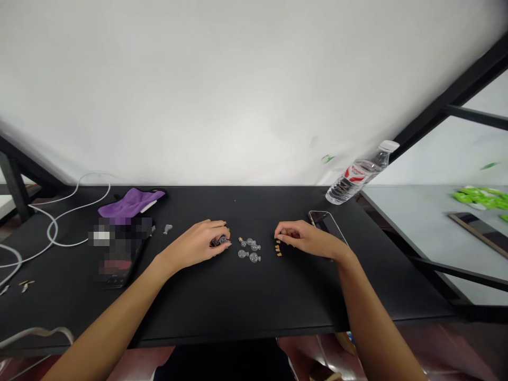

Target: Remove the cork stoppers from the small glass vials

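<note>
My left hand point(204, 243) is closed, thumb and fingers curled around a small clear bottle point(223, 239) that is partly hidden. Just right of it, several tiny round clear bottles point(254, 257) lie on the black table point(222, 307). One of them, at the back left of the group, has a cork in its neck. Farther right, a short column of small tan corks point(278, 248) lies beside my right hand point(299, 236). Thumb and index finger of that hand are pinched together at the column's far end; what is between them is too small to tell.
A phone point(327, 222) lies partly under my right forearm, with a water bottle point(353, 177) behind it. At left are a purple cloth point(133, 203), a blurred dark device point(123, 254), white cables point(55, 227) and a small clear piece point(168, 228). A white wall point(238, 106) closes the back.
</note>
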The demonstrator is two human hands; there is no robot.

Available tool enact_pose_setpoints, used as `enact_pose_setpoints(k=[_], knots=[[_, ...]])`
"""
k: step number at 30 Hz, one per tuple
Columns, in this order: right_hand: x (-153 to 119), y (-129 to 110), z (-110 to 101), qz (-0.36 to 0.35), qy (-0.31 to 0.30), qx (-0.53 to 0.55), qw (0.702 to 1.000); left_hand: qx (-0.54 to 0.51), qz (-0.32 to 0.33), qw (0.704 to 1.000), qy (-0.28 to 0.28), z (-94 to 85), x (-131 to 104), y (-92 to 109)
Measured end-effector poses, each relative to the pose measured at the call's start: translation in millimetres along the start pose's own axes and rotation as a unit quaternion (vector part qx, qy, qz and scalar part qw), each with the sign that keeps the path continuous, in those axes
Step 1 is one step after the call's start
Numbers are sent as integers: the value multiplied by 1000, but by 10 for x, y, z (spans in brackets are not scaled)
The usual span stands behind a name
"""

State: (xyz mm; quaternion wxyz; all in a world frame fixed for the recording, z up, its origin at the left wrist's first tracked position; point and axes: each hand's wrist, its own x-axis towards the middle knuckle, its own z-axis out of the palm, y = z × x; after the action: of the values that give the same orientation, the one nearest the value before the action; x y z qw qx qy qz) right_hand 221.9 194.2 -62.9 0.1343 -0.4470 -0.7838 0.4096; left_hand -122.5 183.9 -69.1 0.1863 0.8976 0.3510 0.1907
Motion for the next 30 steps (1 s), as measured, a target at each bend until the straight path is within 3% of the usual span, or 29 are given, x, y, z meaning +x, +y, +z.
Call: enact_pose_setpoints(k=[4,9,13,18,30], knots=[[87,-49,-9,-13,47,7,999,14,4,1000,-14,-19,-7,21],[332,-245,-41,-61,52,-13,997,64,13,998,17,-42,2,74],[467,-322,63,-86,102,-19,991,68,31,997,23,-49,-7,58],[457,-214,233,-78,162,-33,983,76,30,997,-11,-12,-15,32],[427,-230,260,-84,191,-43,977,65,35,997,-7,10,-19,22]])
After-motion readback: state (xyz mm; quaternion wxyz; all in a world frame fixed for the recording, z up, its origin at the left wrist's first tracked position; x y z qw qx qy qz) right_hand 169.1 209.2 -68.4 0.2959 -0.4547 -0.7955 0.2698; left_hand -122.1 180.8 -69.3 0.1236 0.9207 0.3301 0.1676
